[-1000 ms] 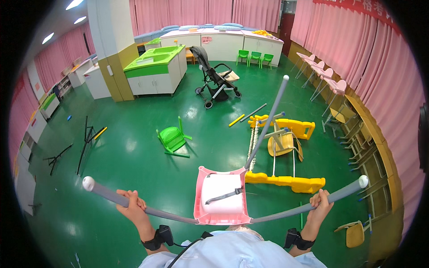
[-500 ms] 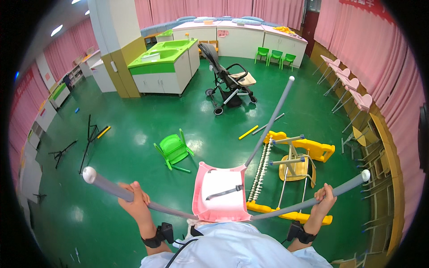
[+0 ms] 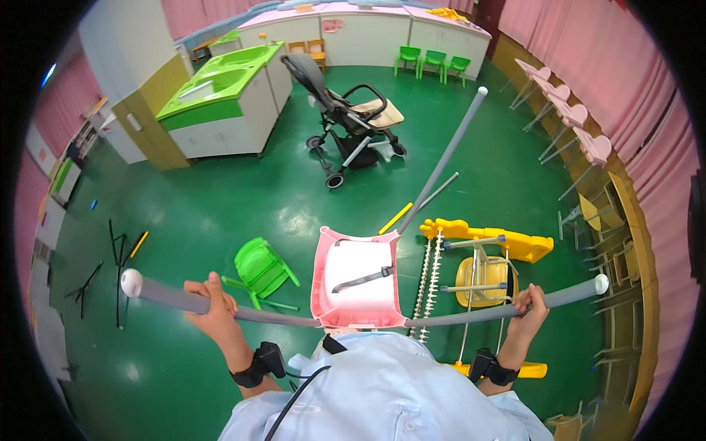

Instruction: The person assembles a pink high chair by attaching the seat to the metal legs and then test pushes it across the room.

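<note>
The pink high chair (image 3: 358, 259) sits higher in view now — likely light, stiff; left hand (image 3: 215, 303) and right hand (image 3: 531, 305) clench its grey legs (image 3: 276, 317) — sound holds.

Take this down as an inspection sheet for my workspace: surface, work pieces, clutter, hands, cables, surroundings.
Surface: green floor, glossy with light reflections.
Work pieces: pink seat with dark strap; left leg, right leg and far leg, all gray, extend from it.
Clutter: green chair, yellow tube and yellow frame on the floor.
Hands: left hand closed around the left leg; right hand closed around the right leg.
Cables: black cable across the blue shirt.
Surroundings: stroller, sink unit, pink curtains.
</note>
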`<state>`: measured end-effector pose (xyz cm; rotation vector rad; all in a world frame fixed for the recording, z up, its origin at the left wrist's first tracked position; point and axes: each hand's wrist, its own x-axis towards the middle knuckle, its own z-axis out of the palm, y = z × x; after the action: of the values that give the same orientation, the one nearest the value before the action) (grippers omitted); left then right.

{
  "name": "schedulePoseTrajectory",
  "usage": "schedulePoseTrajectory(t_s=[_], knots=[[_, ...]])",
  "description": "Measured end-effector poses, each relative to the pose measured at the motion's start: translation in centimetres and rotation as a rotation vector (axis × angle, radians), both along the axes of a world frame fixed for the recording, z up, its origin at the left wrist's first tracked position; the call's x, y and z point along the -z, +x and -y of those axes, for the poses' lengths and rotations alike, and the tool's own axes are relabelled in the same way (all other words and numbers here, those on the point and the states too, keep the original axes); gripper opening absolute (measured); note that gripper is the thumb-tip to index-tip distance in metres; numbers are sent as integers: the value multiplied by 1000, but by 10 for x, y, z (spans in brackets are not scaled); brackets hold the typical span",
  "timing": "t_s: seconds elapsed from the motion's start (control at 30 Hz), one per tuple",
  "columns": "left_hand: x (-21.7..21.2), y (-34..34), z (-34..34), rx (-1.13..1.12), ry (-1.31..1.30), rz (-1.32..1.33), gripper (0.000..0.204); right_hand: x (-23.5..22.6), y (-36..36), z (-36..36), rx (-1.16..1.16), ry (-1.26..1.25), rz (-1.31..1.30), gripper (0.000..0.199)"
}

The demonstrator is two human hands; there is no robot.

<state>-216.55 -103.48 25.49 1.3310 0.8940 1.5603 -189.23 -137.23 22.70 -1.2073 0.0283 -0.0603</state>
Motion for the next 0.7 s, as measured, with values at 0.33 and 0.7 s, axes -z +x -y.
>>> schedulePoseTrajectory(t_s=[0.33,0.7], knots=[[-15,233,-147,270,25,103,27,10,120,-84,175,45,-42,29],[-5,526,-233,516,225,50,27,89,343,-160,282,270,-255,25]])
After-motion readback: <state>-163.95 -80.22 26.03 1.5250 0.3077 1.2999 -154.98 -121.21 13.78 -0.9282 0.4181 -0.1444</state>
